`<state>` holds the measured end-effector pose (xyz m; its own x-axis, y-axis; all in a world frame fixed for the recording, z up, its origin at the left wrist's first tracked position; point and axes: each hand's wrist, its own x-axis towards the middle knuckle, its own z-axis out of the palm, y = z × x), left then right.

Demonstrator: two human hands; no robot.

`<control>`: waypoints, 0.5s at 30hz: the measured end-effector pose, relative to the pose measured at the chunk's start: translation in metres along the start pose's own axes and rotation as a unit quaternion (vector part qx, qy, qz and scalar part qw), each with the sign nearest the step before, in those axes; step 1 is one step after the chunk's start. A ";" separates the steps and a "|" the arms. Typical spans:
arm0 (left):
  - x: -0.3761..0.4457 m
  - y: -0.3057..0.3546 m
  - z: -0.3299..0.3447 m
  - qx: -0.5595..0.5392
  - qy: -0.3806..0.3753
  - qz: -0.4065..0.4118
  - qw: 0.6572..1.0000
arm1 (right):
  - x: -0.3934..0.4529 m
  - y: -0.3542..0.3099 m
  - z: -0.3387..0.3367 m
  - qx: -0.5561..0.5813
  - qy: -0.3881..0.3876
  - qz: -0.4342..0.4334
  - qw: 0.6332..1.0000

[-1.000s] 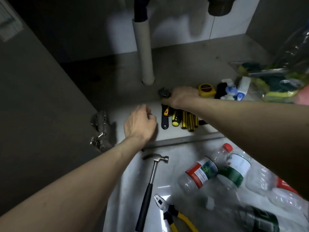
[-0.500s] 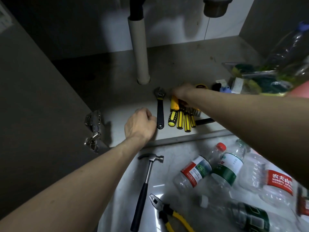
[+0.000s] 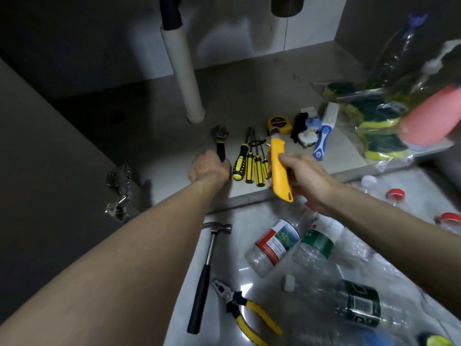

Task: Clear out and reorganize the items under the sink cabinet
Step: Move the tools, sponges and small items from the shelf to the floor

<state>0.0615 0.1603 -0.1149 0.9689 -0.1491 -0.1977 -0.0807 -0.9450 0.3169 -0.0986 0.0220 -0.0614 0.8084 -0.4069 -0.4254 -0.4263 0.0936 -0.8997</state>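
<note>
Head view: right hand (image 3: 306,178) fingers were curled round a yellow plastic utility knife (image 3: 279,168), lifted clear of the cabinet floor above its front edge, blade end pointing toward the back wall. Half a second before, that hand was down on the tool row with the knife lying among the screwdrivers; it had now risen and pulled back toward the front edge. Likely meaning: knife picked out for re-placing, sorting of tools still under way.

Left hand (image 3: 209,168) was loosely curled, knuckles up, at the handle end of the black adjustable wrench (image 3: 220,143); could not tell whether it gripped the handle or only rested against it. It had barely shifted since earlier.

On the cabinet floor (image 3: 249,91) near the front edge: wrench, then a row of yellow-and-black striped screwdrivers (image 3: 252,163) just beside it, then a yellow tape measure (image 3: 279,123) and a blue-and-white brush-like tool (image 3: 323,141) further right. White drain pipe (image 3: 185,78) stood behind the wrench.

Outside the cabinet, on the pale room floor: a steel claw hammer with black grip (image 3: 207,273), yellow-handled pliers (image 3: 247,310), clear plastic bottles (image 3: 274,245) lying loose.
</note>
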 end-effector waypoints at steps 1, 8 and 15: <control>0.001 0.001 -0.001 -0.004 -0.002 -0.010 1.000 | -0.007 0.001 0.000 -0.011 -0.005 -0.007 1.000; 0.007 -0.007 -0.007 -0.191 -0.019 -0.075 0.979 | -0.038 0.007 -0.014 0.020 -0.014 -0.026 0.999; -0.075 -0.010 0.015 -0.349 0.132 -0.052 0.926 | -0.092 0.053 -0.030 0.014 -0.021 -0.085 0.996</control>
<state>-0.0143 0.1762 -0.1172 0.9939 0.0954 -0.0554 0.0971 -0.5183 0.8497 -0.2078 0.0371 -0.0672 0.8845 -0.3805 -0.2698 -0.2711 0.0513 -0.9612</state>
